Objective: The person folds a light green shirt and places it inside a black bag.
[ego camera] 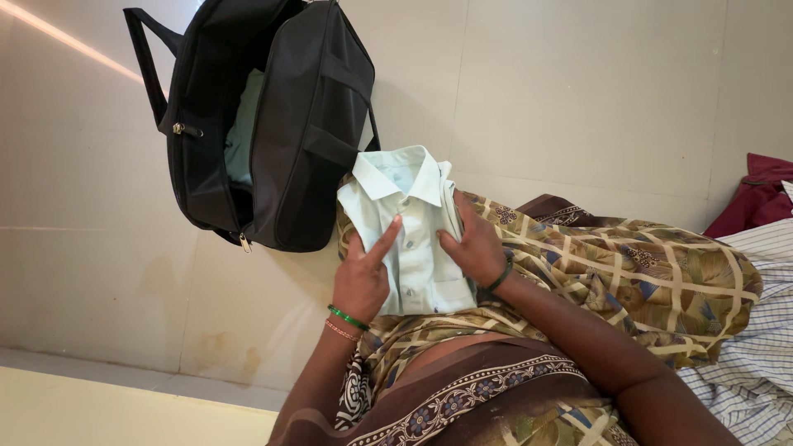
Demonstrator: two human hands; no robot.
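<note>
At the far left, a black travel bag (273, 124) is lying on the pale tiled floor (578, 99), its zip standing open and a fold of light green cloth (241, 124) showing inside the mouth. Its carrying strap (149, 62) is looping out to the far left.

Just to the right of the bag and nearer, a folded pale green shirt (413, 231) is being held on the lap, over a brown and olive patterned garment (628, 272). The shirt's long axis is running from the collar, at the far end beside the bag, down to the hem at the near end against the body. The collar is almost touching the side of the bag.

The left hand (362, 277) is being laid on the left half of the shirt, partly open, the forefinger stretched out and pressing on the button line while the other fingers are curled; nothing is being gripped by it. The right hand (475, 244) is being closed around the shirt's right edge, thumb on top and fingers tucked under the fold. Green bangles are being worn on both wrists. The bag's opening is lying up and to the left of both hands, so the left hand is the nearer one.

At the far right, a striped white cloth (760, 330) and a maroon cloth (760, 198) are lying.
</note>
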